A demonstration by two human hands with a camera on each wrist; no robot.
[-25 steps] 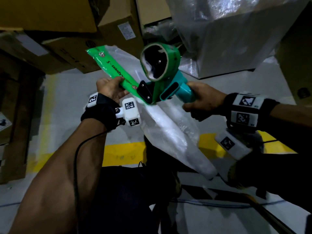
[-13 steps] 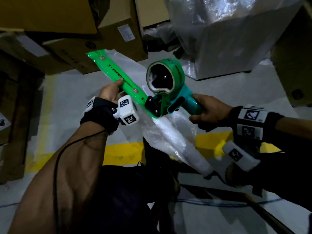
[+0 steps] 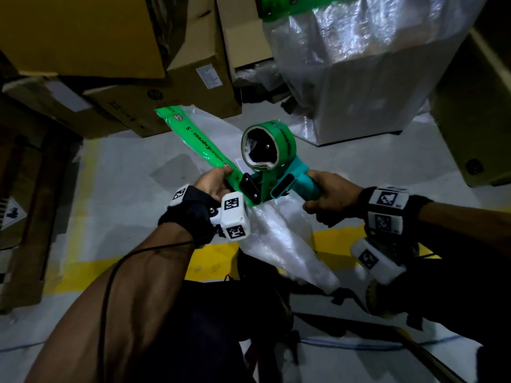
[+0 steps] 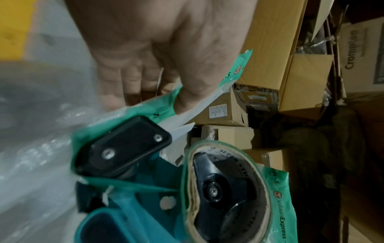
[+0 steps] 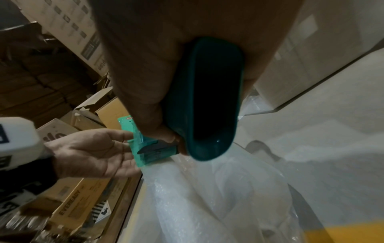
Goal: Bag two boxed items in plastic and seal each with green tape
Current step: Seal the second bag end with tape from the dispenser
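Right hand (image 3: 329,196) at three o'clock wraps its fingers round the teal tape gun (image 3: 272,172), left hand (image 3: 213,181) at nine o'clock pinches the green tape (image 3: 199,136) on the plastic bag (image 3: 279,236) held mid-air, wrapped box (image 3: 356,64) beyond at one o'clock.

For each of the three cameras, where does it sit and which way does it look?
Head: on the head, looking down at the teal tape dispenser, both forearms and hands.
Left wrist: along the left hand pinching the green printed tape strip.
Right wrist: along the right hand wrapped round the dispenser's grip; the left hand shows too.
All share the dispenser and the clear plastic bag.
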